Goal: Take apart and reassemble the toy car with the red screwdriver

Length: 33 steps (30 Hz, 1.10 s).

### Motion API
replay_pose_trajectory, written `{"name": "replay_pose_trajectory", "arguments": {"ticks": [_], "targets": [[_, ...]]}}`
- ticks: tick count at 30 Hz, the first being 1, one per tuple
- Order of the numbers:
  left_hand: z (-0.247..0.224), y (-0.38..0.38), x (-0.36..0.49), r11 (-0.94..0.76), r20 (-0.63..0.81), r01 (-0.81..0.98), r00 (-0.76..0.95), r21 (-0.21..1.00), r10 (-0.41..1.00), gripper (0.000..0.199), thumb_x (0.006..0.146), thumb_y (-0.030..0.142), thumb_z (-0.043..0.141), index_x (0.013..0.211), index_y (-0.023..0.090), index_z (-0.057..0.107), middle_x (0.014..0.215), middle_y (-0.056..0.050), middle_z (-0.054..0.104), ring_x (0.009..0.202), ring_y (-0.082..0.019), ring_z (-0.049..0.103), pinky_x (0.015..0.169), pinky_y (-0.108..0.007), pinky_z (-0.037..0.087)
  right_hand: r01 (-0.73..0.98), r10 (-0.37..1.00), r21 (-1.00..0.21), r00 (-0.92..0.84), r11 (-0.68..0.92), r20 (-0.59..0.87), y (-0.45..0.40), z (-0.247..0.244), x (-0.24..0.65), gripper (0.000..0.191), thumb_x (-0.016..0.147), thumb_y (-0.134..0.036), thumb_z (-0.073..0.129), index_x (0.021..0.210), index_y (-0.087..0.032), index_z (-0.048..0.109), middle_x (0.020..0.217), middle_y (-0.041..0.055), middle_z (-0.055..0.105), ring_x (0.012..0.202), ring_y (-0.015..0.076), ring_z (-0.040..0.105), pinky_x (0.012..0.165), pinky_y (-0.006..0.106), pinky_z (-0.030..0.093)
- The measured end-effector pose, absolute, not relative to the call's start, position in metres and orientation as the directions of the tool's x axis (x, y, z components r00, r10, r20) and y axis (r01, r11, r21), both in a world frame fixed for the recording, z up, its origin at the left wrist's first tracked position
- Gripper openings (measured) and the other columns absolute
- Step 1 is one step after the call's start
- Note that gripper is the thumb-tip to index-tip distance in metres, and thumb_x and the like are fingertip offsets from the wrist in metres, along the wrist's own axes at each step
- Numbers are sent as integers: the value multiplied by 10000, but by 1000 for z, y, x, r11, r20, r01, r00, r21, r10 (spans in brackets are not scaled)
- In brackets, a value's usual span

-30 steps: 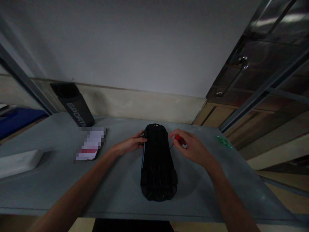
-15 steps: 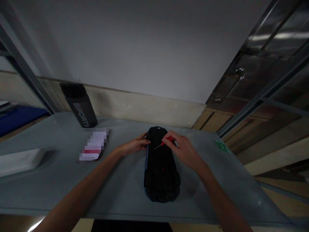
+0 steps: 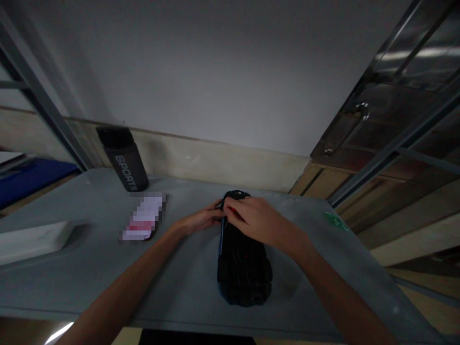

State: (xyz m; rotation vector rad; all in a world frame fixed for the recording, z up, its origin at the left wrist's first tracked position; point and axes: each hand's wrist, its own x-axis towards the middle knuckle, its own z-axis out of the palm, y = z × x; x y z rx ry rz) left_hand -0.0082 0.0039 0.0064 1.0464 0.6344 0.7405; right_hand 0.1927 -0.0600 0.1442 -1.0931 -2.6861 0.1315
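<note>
A black toy car (image 3: 245,268) with a blue edge lies upside down on the grey table, its underside and wheels showing. My left hand (image 3: 201,220) is closed on its far left side by a wheel, the fingertips partly hidden. Over the far part of the underside, my right hand (image 3: 258,219) pinches a small red-handled screwdriver (image 3: 234,211). Most of the screwdriver is covered by the fingers. Its tip is near the car's left edge, close to my left fingertips; whether it touches a screw I cannot tell.
A dark bottle (image 3: 126,163) marked SPORT stands at the back left. Before it lies a blurred-out phone (image 3: 145,218), with a white object (image 3: 36,242) at the left edge. Green plastic scraps (image 3: 336,220) lie on the table (image 3: 172,297) at right. A wall rises behind.
My right hand has moved left across the car with the screwdriver, which now points nearer the left edge and is mostly covered. My left hand stays on the car. The view has shifted slightly.
</note>
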Motion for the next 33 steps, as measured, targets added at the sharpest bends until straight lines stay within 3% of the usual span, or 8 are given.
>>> {"name": "replay_pose_trajectory", "arguments": {"ticks": [4,7,11,17,23,29,33], "targets": [[-5,10,-9,282,-80,-243,609,928,789,440,813,308,846,1226,238,709,1177,-54,759,1149,-246,686,923,-323,497,650,678,-196,-720,734,149,-60,155,182,116,1023,-127,598,1044,-193,691,1027,58,773,897,188,680,774,309,412],[-9,11,-9,285,-92,-237,598,929,796,403,791,335,863,1149,227,713,1183,-57,755,1121,-233,674,931,-327,492,717,732,-147,-674,681,101,-60,156,176,162,1062,-155,574,1085,-201,728,957,60,790,852,202,704,725,311,402],[-2,7,-9,290,-103,-228,595,929,797,434,811,339,848,1198,213,698,1204,-65,740,1130,-234,649,934,-327,474,776,780,-90,-612,624,134,-63,153,172,243,1100,-223,518,1057,-201,756,912,77,798,793,215,717,689,326,406],[2,5,-10,300,-100,-239,606,923,789,458,818,310,840,1227,200,667,1175,-62,741,1165,-255,635,1010,-365,455,718,736,-159,-663,677,140,-63,152,179,253,1046,-156,580,1264,-189,703,1120,86,807,962,226,748,778,326,462],[3,4,-10,273,-88,-213,616,938,783,320,846,378,817,1056,179,681,1121,-75,765,1193,-286,630,1025,-387,446,772,774,-81,-618,631,139,-61,148,179,295,1142,-299,448,1235,-214,714,950,77,804,803,229,739,701,336,439],[7,2,-10,272,-96,-200,613,941,784,268,809,331,821,970,169,682,987,-51,758,1073,-255,666,1009,-377,477,655,682,-193,-713,731,163,-61,145,183,239,1058,-212,560,1273,-221,663,1104,64,795,963,222,730,770,325,458],[4,3,-10,270,-95,-203,609,941,788,307,801,320,809,1043,187,675,1068,-48,775,1121,-252,671,1050,-376,473,693,702,-116,-695,712,158,-61,141,179,265,1101,-211,495,1321,-212,642,985,66,794,830,215,726,680,325,421]]}}
